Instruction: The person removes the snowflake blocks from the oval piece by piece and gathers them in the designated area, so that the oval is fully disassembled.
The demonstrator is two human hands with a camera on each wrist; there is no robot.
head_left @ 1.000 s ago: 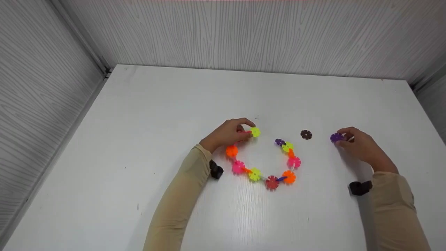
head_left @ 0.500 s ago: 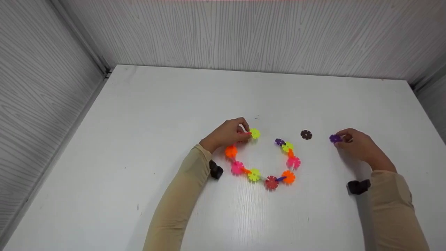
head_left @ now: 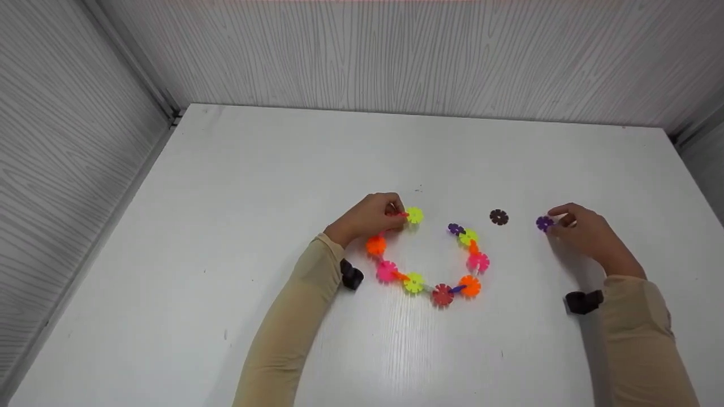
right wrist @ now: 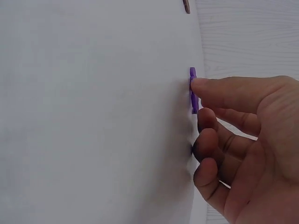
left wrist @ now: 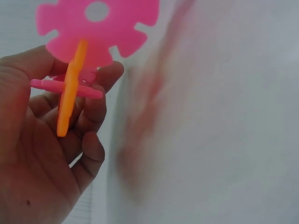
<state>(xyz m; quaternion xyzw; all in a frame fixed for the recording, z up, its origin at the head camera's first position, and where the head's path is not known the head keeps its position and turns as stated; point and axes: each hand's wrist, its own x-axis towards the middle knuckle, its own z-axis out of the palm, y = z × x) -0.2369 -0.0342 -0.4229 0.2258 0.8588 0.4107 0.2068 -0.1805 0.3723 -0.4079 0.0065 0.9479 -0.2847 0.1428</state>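
Observation:
A curved chain of colourful slotted interlocking discs [head_left: 442, 295] lies on the white table in the head view. At its upper left end my left hand [head_left: 365, 217] pinches a pink disc joined to a yellow disc [head_left: 414, 215]. Up close in the left wrist view, pink discs [left wrist: 98, 28] and an orange disc [left wrist: 70, 91] stand before the left palm. My right hand [head_left: 582, 234], off to the right, holds a loose purple disc [head_left: 544, 224] at its edge by thumb and index finger. The right wrist view shows that purple disc [right wrist: 193, 91] edge-on under the thumb.
One loose brown disc [head_left: 499, 217] lies between the chain and my right hand. The chain's other end is a dark purple disc [head_left: 455, 229]. Pale wood-grain panels [head_left: 362, 56] stand behind the table and at both sides.
My left index finger has drawn back from the yellow disc, whose chain end shifted slightly. The purple disc tilted and turned a little in my right fingers.

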